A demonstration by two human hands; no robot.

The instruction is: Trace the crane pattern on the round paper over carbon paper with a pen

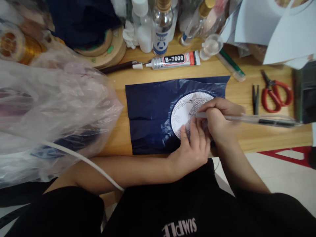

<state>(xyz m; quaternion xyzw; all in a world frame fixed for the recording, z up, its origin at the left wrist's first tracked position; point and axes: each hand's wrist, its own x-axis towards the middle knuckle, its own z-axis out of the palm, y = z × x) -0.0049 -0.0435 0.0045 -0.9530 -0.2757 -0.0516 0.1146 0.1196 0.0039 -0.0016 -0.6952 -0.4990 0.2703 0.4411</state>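
Note:
A white paper disc [182, 113] printed with fine black line art lies on a dark blue sheet [150, 115] on the wooden table. My left hand [194, 144] rests over the lower part of the disc, its fingers stretched out and pressing it flat. In my right hand [221, 121] is a clear pen [261, 120], gripped near its tip and slanting out to the right. The tip meets or hovers just over the drawing; my fingers partly hide that spot. Both hands cover the disc's lower right portion.
Beyond the sheet lie a B-7000 glue tube [175, 60], a dark-handled tool [118, 67] and a green pen [232, 64]. Several bottles [161, 29] stand behind. Red-handled pliers [274, 93] and black tweezers [255, 98] lie right. Plastic bags [56, 105] and a white cable [84, 159] occupy the left.

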